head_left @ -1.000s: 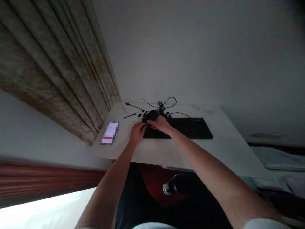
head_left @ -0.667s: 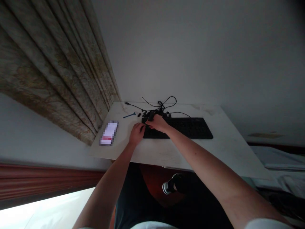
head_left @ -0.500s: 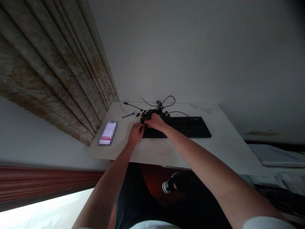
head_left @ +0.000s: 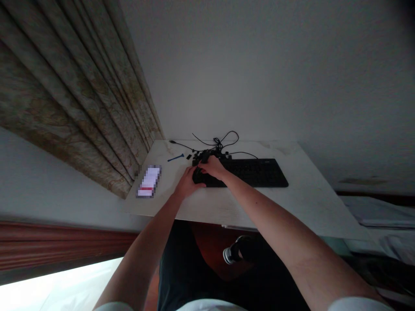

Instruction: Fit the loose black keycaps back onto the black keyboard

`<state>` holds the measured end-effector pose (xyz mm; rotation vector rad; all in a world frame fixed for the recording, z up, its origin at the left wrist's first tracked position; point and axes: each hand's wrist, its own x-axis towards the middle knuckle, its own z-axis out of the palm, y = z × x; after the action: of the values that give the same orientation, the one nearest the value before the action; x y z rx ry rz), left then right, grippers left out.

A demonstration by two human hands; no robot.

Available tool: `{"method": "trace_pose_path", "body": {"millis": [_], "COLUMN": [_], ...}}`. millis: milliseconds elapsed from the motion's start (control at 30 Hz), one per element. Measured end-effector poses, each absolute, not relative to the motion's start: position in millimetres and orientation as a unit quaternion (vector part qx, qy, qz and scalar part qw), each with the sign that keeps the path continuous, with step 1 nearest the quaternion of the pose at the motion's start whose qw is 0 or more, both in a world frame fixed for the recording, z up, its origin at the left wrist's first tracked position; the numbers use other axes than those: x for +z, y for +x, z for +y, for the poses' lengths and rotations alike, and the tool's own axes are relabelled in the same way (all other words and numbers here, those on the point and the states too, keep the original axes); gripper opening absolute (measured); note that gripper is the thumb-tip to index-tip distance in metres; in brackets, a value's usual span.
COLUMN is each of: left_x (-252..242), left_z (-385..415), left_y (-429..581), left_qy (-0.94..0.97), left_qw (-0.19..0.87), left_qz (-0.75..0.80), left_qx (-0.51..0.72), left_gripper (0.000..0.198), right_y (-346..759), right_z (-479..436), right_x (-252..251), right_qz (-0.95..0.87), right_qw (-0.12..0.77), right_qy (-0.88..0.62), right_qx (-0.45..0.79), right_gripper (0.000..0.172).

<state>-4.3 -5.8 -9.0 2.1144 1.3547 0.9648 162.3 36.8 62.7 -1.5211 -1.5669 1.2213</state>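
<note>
A black keyboard (head_left: 256,172) lies on the white desk. My left hand (head_left: 189,183) grips its left end, with the thumb spread along the front edge and the fingers at the corner. Over the keyboard's left part, my right hand (head_left: 212,166) is closed in a pinch on a dark elongated tool (head_left: 205,156); its exact kind is hard to make out. The tool slants down toward the keys near my left fingertips. Loose black keycaps (head_left: 189,157) are scattered just behind the keyboard, partly hidden by my right hand.
A blue stick-like tool (head_left: 175,157) lies at the back left of the desk (head_left: 223,207). A phone with a lit, blurred screen (head_left: 149,180) is on the left. Behind the keyboard runs a coiled black cable (head_left: 231,142). A curtain (head_left: 106,99) hangs left; a wall rises behind.
My left hand has shifted its hold: the thumb is now spread out along the keyboard's front edge. My right hand stays nearly in the same place with the dark tool.
</note>
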Motion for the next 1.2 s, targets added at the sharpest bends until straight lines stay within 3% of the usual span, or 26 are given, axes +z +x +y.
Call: {"method": "trace_pose_path", "body": {"millis": [333, 1200], "left_x": [-5.7, -25.0], "left_z": [9.6, 16.7], "left_y": [-2.2, -0.4], "left_qy": [0.750, 0.792], "left_qw": [0.219, 0.135], "left_qz": [0.503, 0.498], "left_qx": [0.370, 0.327], "left_gripper": [0.015, 0.018], "right_y": [149.6, 142.8], "right_z": [31.4, 27.5], "right_x": [90.8, 79.8], "right_qz": [-0.728, -0.729], "right_qw": [0.198, 0.232], "right_qy": [-0.594, -0.604], "right_qx": [0.280, 0.225], "right_gripper": [0.017, 0.022]}}
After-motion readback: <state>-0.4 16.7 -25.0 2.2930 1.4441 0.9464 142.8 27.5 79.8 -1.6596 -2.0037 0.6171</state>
